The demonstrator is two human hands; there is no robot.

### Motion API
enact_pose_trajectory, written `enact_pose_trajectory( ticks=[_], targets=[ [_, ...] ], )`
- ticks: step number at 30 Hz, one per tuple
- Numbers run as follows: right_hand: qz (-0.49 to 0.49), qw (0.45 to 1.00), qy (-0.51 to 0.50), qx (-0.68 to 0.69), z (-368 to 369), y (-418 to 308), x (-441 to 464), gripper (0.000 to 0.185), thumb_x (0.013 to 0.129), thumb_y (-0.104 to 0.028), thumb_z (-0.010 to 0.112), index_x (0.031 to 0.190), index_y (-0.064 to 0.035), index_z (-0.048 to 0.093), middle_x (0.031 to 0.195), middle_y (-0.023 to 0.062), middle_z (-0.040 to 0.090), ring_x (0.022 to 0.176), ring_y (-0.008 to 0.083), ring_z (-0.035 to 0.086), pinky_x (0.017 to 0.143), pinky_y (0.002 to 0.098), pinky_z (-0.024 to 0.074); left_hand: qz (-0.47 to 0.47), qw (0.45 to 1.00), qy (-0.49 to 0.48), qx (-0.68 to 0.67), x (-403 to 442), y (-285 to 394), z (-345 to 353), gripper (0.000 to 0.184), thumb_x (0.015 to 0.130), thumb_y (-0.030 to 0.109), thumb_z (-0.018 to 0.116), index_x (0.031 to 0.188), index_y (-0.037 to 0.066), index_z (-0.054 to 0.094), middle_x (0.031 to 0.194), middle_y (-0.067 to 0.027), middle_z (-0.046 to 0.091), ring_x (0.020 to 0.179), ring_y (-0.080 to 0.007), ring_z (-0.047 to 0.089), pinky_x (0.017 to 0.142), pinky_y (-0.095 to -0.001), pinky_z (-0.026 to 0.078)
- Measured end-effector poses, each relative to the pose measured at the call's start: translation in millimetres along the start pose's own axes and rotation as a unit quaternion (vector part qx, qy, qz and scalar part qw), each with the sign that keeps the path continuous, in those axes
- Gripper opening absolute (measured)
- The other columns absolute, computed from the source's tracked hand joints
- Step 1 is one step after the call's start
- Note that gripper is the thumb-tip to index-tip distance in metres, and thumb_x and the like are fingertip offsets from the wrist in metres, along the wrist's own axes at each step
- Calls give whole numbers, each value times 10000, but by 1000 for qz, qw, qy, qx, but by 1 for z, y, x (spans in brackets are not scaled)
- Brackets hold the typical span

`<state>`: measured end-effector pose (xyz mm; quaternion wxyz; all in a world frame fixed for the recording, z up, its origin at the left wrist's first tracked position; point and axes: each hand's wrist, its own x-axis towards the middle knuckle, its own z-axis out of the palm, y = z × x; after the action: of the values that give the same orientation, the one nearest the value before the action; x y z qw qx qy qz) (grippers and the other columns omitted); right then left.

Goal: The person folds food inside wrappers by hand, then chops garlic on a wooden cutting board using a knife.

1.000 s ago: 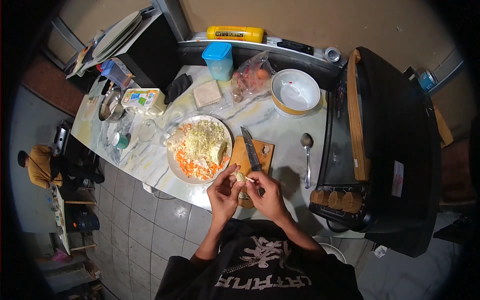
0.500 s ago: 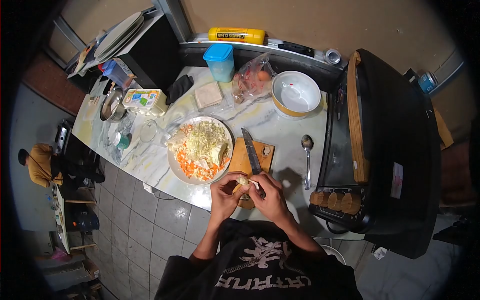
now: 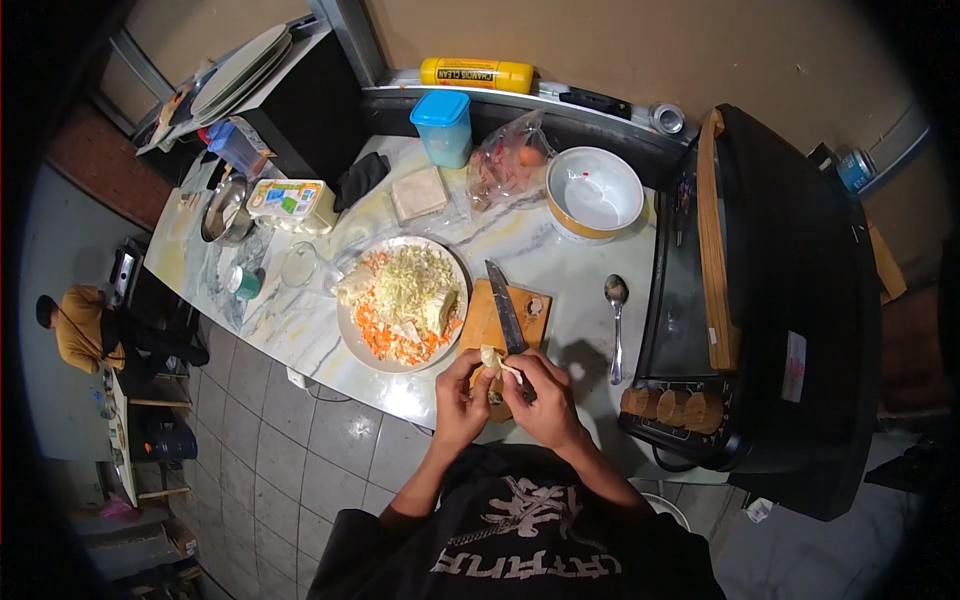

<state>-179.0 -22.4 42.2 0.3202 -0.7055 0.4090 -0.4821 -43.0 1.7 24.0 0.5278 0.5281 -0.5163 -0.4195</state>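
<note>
- Gripping a pale piece (image 3: pixel 490 357), probably garlic, between thumb and fingers of left hand (image 3: pixel 461 406).
- Pinching it likewise from opposite side with right hand (image 3: pixel 545 402).
- Held over wooden cutting board (image 3: pixel 484 320), near knife (image 3: pixel 506 310).

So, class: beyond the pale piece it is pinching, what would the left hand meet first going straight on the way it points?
Past the pale piece, the left hand would probably meet the knife, whose blade lies ahead on the wooden board. Depth is unclear, so it might pass above.
</note>
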Motion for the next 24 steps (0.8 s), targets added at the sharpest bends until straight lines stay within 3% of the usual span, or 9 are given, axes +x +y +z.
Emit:
enact_pose_trajectory(
  ticks=[2, 4, 10, 13, 18, 24],
  targets=[
    [-5, 1000, 0, -2, 1, 3, 1, 161, 784, 41, 633, 931, 36, 567, 779, 148, 571, 660, 297, 587, 578, 343, 459, 11, 1000, 12, 16, 0, 1, 4, 169, 933, 68, 576, 1041, -60, 594, 944, -81, 641, 876, -122, 581, 758, -255, 471],
    [-8, 1000, 0, -4, 2, 3, -1, 164, 785, 40, 633, 934, 35, 563, 780, 149, 572, 661, 299, 587, 580, 346, 459, 15, 998, 48, 38, 0, 3, 7, 174, 909, -19, 537, 1062, -89, 584, 884, -124, 606, 803, -145, 563, 720, -251, 449],
    [11, 1000, -8, 4, 8, 5, -3, 159, 803, 35, 614, 947, 18, 551, 785, 147, 573, 662, 305, 592, 582, 349, 461, 42, 997, 46, 44, 2, 3, 9, 251, 918, -11, 524, 1155, -83, 565, 892, -149, 594, 819, -173, 564, 739, -265, 452],
    [-2, 1000, -2, -2, 9, 5, -1, 153, 812, 30, 608, 952, 12, 547, 782, 148, 571, 658, 300, 595, 579, 347, 462, 30, 999, 18, 34, 2, 5, 8, 248, 974, 81, 493, 1159, -73, 552, 994, -88, 570, 928, -132, 538, 809, -255, 439],
    [35, 999, -22, 19, 7, 0, -2, 151, 827, 25, 598, 967, 12, 543, 800, 149, 563, 655, 298, 591, 574, 343, 461, 34, 999, 19, 7, 3, 4, 10, 236, 982, 90, 474, 1150, -63, 537, 999, -93, 552, 920, -139, 536, 808, -262, 430],
    [2, 1000, -23, 1, 6, -2, -2, 141, 831, 23, 589, 963, 12, 540, 803, 154, 557, 661, 311, 584, 590, 351, 461, 67, 995, 48, 48, 3, 8, 11, 257, 959, 56, 487, 1184, -55, 545, 971, -114, 560, 868, -160, 542, 766, -259, 433]
  ],
)
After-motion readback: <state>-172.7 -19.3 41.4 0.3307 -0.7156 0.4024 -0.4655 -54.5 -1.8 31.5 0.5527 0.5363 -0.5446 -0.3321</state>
